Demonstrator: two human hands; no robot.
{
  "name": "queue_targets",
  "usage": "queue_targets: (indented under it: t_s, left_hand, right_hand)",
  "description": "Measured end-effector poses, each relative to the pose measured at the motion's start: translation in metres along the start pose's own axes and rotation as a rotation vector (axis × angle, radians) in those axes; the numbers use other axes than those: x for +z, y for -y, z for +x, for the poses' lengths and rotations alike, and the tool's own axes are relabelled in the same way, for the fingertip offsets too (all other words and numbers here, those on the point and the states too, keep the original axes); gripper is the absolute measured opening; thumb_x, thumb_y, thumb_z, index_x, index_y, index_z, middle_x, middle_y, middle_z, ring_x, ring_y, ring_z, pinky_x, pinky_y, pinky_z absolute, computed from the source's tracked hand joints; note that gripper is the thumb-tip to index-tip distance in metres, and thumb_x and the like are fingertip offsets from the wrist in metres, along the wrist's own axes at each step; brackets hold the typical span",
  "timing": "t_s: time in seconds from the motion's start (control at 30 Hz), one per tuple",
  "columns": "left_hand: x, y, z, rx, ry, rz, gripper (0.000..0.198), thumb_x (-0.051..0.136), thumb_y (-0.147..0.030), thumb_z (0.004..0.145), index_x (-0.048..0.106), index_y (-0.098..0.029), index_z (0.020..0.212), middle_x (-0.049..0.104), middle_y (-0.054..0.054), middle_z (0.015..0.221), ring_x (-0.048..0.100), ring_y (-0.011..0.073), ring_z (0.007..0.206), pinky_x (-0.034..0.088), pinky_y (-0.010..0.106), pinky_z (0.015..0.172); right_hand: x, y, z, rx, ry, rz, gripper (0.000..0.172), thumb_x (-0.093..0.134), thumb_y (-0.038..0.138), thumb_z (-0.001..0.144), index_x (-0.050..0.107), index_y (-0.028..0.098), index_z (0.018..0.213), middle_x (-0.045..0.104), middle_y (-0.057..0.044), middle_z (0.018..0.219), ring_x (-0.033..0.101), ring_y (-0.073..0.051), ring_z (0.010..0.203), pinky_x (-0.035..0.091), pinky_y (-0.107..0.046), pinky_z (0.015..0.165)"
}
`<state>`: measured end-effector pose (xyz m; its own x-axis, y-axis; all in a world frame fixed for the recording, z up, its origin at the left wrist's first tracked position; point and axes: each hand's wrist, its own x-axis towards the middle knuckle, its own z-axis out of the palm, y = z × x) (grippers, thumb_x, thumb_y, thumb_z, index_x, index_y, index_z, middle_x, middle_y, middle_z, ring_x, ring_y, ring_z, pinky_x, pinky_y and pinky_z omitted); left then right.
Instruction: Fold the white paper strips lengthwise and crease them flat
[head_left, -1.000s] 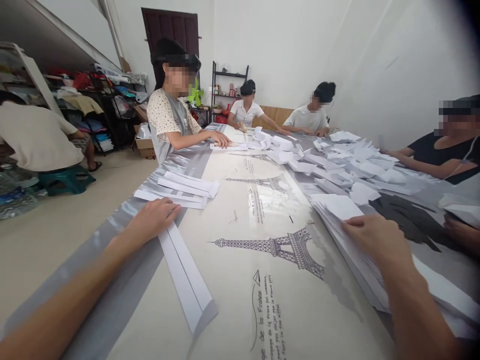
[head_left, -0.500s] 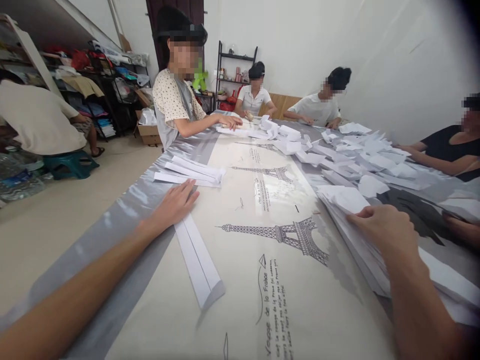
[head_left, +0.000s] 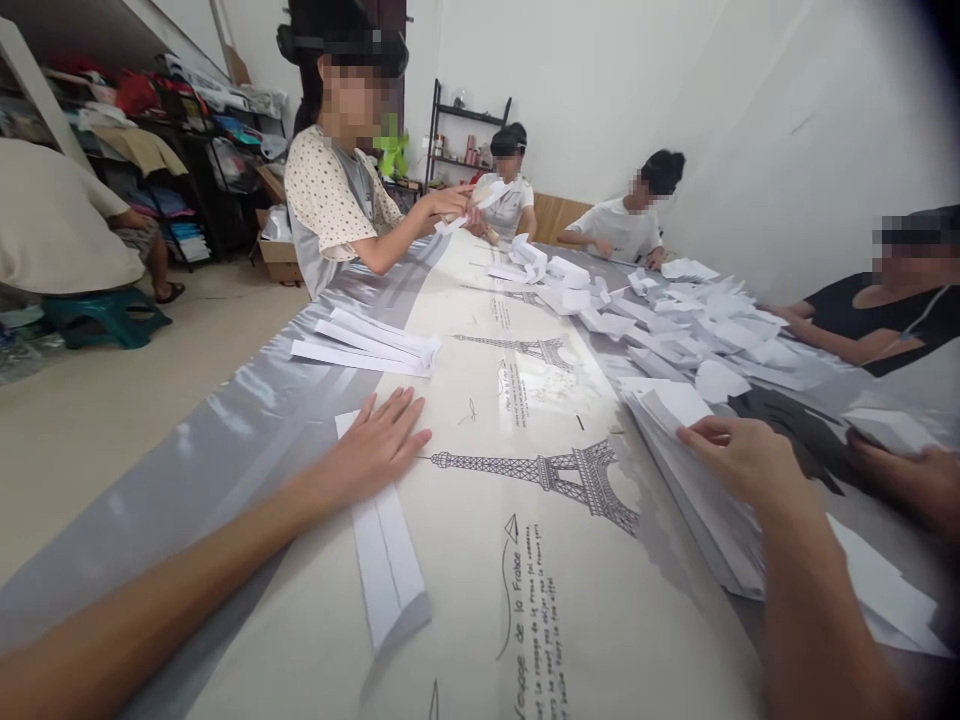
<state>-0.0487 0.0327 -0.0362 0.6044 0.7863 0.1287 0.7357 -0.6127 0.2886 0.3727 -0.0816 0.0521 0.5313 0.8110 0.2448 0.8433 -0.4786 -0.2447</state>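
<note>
My left hand (head_left: 382, 440) lies with its fingers spread across the upper part of a folded paper strip (head_left: 386, 560), palm down on the printed table cover (head_left: 465, 600). Just beyond it, several folded white strips (head_left: 364, 340) are fanned out near the left edge. At the right, my right hand (head_left: 739, 450) pinches the near corner of a white folded paper (head_left: 671, 405) between thumb and fingers. That paper is on top of a stack of long folded papers (head_left: 705, 510).
A large heap of folded papers (head_left: 720, 320) covers the right half of the table. Several people sit or stand around it; one at the left holds paper strips (head_left: 480, 200). At the right edge another person's hand holds white paper (head_left: 892, 430).
My left hand has come nearer and spread its fingers over the strip. The standing person has lifted paper strips off the table. My right hand keeps its pinch; the view has shifted slightly.
</note>
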Motion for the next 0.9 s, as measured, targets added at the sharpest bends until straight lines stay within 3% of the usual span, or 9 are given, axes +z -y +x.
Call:
queue_targets:
  t_s: [0.1,0.2,0.27,0.37,0.47,0.57,0.73,0.8,0.9]
  left_hand:
    - [-0.005,-0.005,0.002,0.059,-0.060,-0.116,0.060,0.025,-0.053,0.106,0.039,-0.018,0.152,0.034,0.009,0.163,0.022,0.0260,0.154,0.005,0.051,0.127]
    - [-0.015,-0.017,0.002,0.038,-0.131,-0.368,0.051,0.037,-0.054,0.103,0.052,-0.024,0.142,0.050,0.009,0.151,0.043,0.0272,0.142,0.026,0.049,0.122]
    - [-0.020,-0.030,0.001,0.000,-0.055,-0.679,0.047,0.047,-0.055,0.100,0.056,-0.026,0.136,0.058,0.010,0.142,0.059,0.0269,0.125,0.046,0.044,0.108]
    - [-0.023,-0.050,-0.003,-0.014,0.140,-1.105,0.047,0.060,-0.052,0.094,0.058,-0.025,0.132,0.066,0.011,0.128,0.068,0.0247,0.104,0.056,0.038,0.088]
    - [-0.023,-0.059,-0.006,-0.024,0.196,-1.189,0.030,0.070,-0.046,0.087,0.071,-0.020,0.102,0.073,0.008,0.098,0.068,0.0220,0.088,0.054,0.033,0.078]
    - [-0.023,-0.057,-0.007,-0.073,0.155,-1.171,0.027,0.073,-0.045,0.084,0.072,-0.018,0.081,0.070,0.004,0.077,0.061,0.0168,0.070,0.048,0.028,0.068]
    - [-0.026,-0.048,-0.006,-0.161,0.069,-1.289,0.043,0.070,-0.048,0.088,0.060,-0.017,0.059,0.056,-0.001,0.052,0.046,0.0102,0.052,0.036,0.024,0.054]
    - [-0.028,-0.045,-0.005,-0.212,0.024,-1.379,0.043,0.071,-0.049,0.087,0.059,-0.017,0.060,0.051,-0.003,0.047,0.040,0.0082,0.045,0.030,0.023,0.048]
    - [-0.030,-0.040,-0.004,-0.261,-0.052,-1.477,0.042,0.073,-0.048,0.086,0.058,-0.016,0.063,0.050,-0.004,0.048,0.037,0.0058,0.041,0.024,0.023,0.044]
  right_hand:
    - [-0.003,0.020,-0.010,0.013,-0.050,0.114,0.021,0.060,0.033,0.085,0.069,0.018,0.076,0.073,-0.013,0.076,0.069,-0.030,0.078,0.047,-0.037,0.074]
    - [0.000,0.053,-0.033,-0.088,-0.042,0.286,0.030,0.056,0.049,0.091,0.068,0.022,0.086,0.073,-0.006,0.088,0.067,-0.022,0.073,0.046,-0.030,0.064]
    - [0.007,0.079,-0.053,-0.220,0.091,0.643,0.033,0.056,0.056,0.092,0.067,0.024,0.090,0.069,-0.004,0.080,0.058,-0.018,0.057,0.038,-0.029,0.049]
    - [0.023,0.114,-0.084,-0.297,0.389,1.002,0.032,0.060,0.054,0.094,0.065,0.024,0.085,0.066,-0.003,0.080,0.057,-0.017,0.061,0.038,-0.027,0.049]
    - [0.038,0.134,-0.102,-0.182,0.639,1.177,0.036,0.062,0.057,0.092,0.063,0.023,0.083,0.064,-0.002,0.077,0.054,-0.016,0.060,0.038,-0.026,0.049]
    - [0.042,0.136,-0.102,-0.157,0.783,1.232,0.038,0.059,0.058,0.094,0.063,0.022,0.083,0.060,0.000,0.076,0.053,-0.015,0.062,0.041,-0.027,0.054]
    - [0.028,0.118,-0.084,-0.535,0.791,1.026,0.032,0.052,0.052,0.100,0.069,0.026,0.106,0.064,-0.004,0.097,0.060,-0.021,0.089,0.048,-0.034,0.080]
    - [0.025,0.112,-0.079,-0.624,0.782,0.897,0.026,0.058,0.049,0.097,0.069,0.027,0.107,0.062,-0.002,0.091,0.057,-0.020,0.081,0.047,-0.032,0.073]
    - [0.026,0.109,-0.080,-0.557,0.779,0.815,0.022,0.060,0.045,0.097,0.069,0.026,0.098,0.057,0.001,0.077,0.048,-0.015,0.063,0.039,-0.028,0.056]
